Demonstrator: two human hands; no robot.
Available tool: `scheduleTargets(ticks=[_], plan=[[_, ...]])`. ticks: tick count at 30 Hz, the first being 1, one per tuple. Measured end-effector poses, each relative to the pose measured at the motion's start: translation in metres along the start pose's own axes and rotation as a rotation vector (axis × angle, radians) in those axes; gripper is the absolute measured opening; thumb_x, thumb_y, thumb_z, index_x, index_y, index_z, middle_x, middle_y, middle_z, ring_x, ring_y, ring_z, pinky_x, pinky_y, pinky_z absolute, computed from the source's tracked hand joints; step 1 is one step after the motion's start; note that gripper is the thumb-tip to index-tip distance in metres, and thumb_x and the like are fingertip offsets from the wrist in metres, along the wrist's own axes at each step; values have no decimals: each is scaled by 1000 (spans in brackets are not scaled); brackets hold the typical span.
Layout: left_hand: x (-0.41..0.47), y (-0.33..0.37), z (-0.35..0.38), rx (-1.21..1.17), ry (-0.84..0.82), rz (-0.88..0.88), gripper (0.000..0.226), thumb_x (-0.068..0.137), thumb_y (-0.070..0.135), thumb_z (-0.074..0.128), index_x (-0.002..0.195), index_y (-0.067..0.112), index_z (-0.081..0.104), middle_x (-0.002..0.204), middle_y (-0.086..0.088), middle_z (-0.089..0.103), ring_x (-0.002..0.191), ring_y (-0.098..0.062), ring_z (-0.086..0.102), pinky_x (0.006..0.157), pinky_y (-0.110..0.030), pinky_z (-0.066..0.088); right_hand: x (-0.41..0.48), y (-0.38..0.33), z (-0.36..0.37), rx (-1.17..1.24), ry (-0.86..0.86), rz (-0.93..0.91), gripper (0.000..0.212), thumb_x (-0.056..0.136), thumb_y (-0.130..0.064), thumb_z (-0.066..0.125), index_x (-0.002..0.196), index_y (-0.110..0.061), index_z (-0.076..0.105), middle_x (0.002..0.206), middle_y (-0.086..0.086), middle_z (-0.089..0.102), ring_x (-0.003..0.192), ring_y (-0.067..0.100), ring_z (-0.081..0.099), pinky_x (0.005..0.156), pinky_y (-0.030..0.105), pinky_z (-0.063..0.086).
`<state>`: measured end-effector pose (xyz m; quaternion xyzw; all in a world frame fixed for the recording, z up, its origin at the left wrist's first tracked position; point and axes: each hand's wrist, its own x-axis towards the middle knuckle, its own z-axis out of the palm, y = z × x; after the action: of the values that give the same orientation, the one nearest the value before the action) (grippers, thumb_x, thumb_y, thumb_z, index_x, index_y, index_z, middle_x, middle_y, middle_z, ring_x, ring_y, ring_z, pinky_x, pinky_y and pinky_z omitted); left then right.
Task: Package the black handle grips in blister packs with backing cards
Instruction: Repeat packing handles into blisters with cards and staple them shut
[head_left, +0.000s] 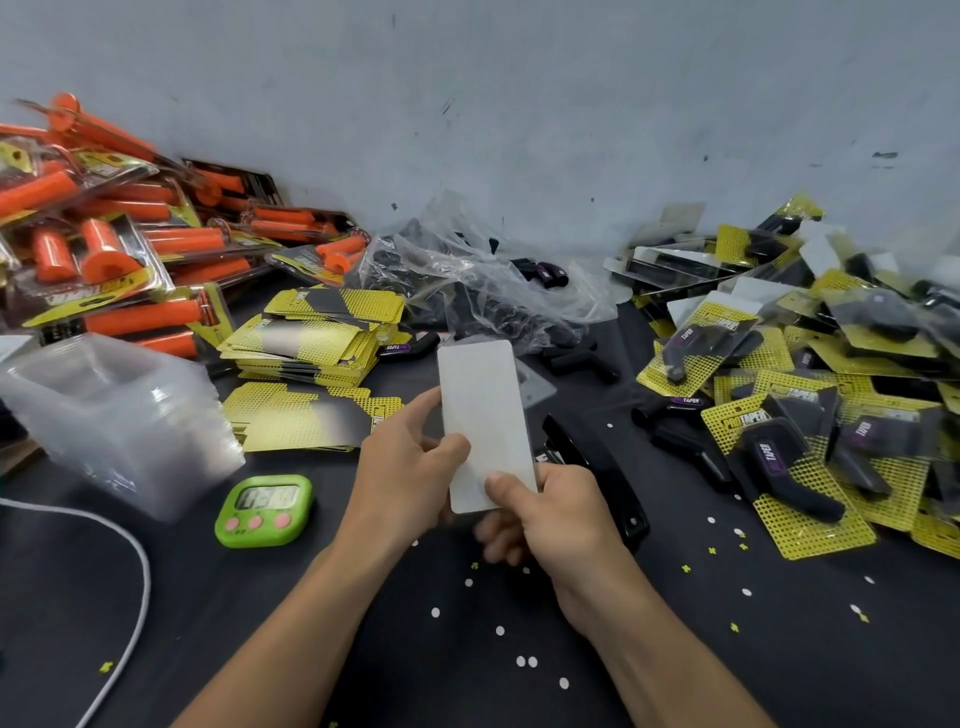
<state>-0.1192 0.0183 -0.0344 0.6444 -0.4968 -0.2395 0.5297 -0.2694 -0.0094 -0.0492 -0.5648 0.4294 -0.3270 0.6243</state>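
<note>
Both hands pinch a backing card, white side up, over the desk: left hand on its side edge, right hand at bottom. Maybe a blister behind it; a loose pinch could let them skew.

Near side of both hands: dark tabletop lay open. Left of left hand: green digital timer, stacked clear plastic blister shells, yellow-black card stacks. Black stapler sat just right of right hand; heap of packed yellow cards beyond. Crumpled clear plastic bag blocked ahead. White rounded card, pinched by both hands, filled the gap between.
</note>
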Motion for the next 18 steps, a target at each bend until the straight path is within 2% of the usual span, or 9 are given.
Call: scheduleTargets(ticks=[3,6,7,9,10,11,13,15,18], plan=[[-1,0,-1,-43,-18,20,65,80,13,47,100,75,57,67,0,74,37,-25,60,33,-27,41,3,4,4,-84,132,3,26,98,-26,66,79,-9,70,52,10,65,34,14,45,41,22,39],[1,-4,-2,-50,-24,15,62,78,14,48,105,68,61,66,-2,74,37,-23,59,34,-28,42,0,4,5,-110,159,-41,28,98,-31,65,77,-12,69,52,8,66,35,13,46,43,22,41],[1,-6,0,-37,-13,14,59,81,15,50,110,64,62,68,0,74,41,-21,62,38,-30,47,-2,3,5,-152,178,-85,29,97,-31,65,75,-14,69,52,6,67,36,12,48,44,23,42],[1,-13,3,103,57,2,48,92,20,60,128,51,62,77,10,76,60,-13,70,59,-37,60,-3,3,4,-348,267,-241,32,95,-32,65,67,-16,65,52,-1,66,40,10,53,47,25,42],[1,-14,4,165,108,-10,43,95,24,64,134,43,61,81,15,76,70,-9,72,69,-36,61,-3,3,3,-450,315,-324,34,93,-33,65,64,-16,62,52,-3,63,44,12,55,48,26,41],[1,-16,5,149,129,-28,37,97,27,65,132,38,64,83,16,75,74,-8,73,71,-34,61,-3,4,3,-543,343,-377,34,92,-33,66,64,-15,59,52,-3,60,49,15,55,49,27,40],[1,-13,6,-62,60,-115,18,101,30,61,112,32,75,85,4,77,70,-18,75,61,-34,60,-3,6,5,-673,322,-431,33,93,-33,67,67,-16,54,54,-4,55,55,17,52,52,27,35],[0,-10,8,-222,-47,-181,22,102,38,57,101,31,78,90,-9,77,71,-27,76,56,-34,58,-4,8,8,-779,271,-472,30,93,-32,69,70,-23,51,58,-8,55,59,14,53,58,24,36],[0,-14,10,-174,-99,-156,39,85,60,58,111,36,74,98,3,78,81,-19,77,64,-31,59,-5,9,8,-843,200,-514,15,88,-32,75,86,-29,60,75,-9,67,75,14,63,71,29,51]])
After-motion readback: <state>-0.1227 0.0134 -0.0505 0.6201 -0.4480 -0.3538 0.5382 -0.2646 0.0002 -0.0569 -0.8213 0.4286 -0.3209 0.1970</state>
